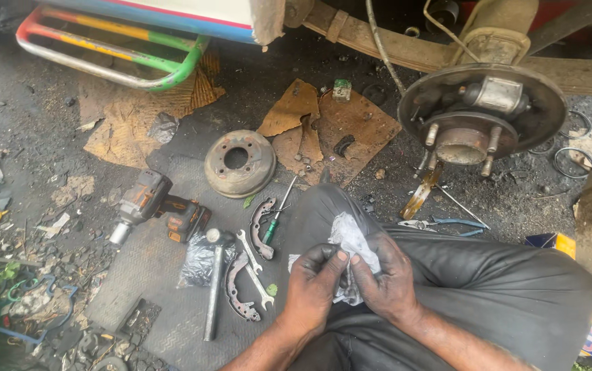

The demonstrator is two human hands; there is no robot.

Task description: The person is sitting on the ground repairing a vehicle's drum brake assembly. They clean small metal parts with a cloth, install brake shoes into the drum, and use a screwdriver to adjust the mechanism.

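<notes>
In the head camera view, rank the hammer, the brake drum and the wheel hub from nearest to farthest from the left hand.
From the left hand, which holds a clear plastic bag together with the right hand:
1. Hammer, on the mat just to its left.
2. Brake drum, on the ground up and to the left.
3. Wheel hub, on the axle, far upper right.

Crumpled clear plastic bag (348, 242), mid-lap

Soft, even daylight, no hard shadows; dim under the vehicle along the top edge; focus sharp, corners slightly stretched.
</notes>
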